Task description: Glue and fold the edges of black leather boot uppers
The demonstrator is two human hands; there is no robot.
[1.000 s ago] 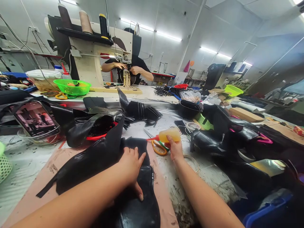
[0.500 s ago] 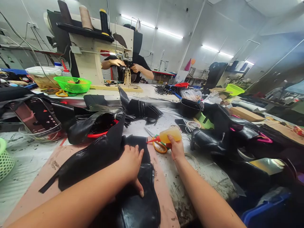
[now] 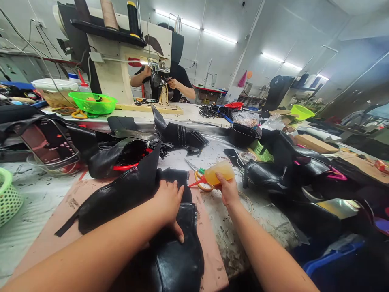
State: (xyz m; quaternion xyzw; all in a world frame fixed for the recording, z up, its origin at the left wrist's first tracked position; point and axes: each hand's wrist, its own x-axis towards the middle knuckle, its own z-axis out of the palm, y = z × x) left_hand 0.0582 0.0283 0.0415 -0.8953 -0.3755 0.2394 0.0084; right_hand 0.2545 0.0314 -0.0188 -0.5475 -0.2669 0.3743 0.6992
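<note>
My left hand [image 3: 170, 207] lies on a black leather boot piece [image 3: 179, 251], fingers spread, thumb pointing down onto the leather. In my right hand [image 3: 227, 190] is a squeeze bottle [image 3: 221, 172] of yellowish liquid, tilted to the left. Its red nozzle tip is at the right edge of the black piece's upper flap [image 3: 178, 178]. Orange-handled scissors [image 3: 204, 186] lie just behind the nozzle. Another black leather piece [image 3: 121, 194] rests left of my hand, and a pink board [image 3: 62, 207] is underneath.
A green basket [image 3: 9, 200] stands at the left edge. Red [image 3: 126, 167] and green [image 3: 94, 106] bowls are farther back. Black leather pieces [image 3: 273, 174] pile up on the right. Behind the table a person's hands [image 3: 173, 84] work at a sewing machine [image 3: 111, 69].
The bottle in my right hand has moved slightly down along the flap's edge. The person at the machine has raised a hand, and a dark rounded piece now shows there.
</note>
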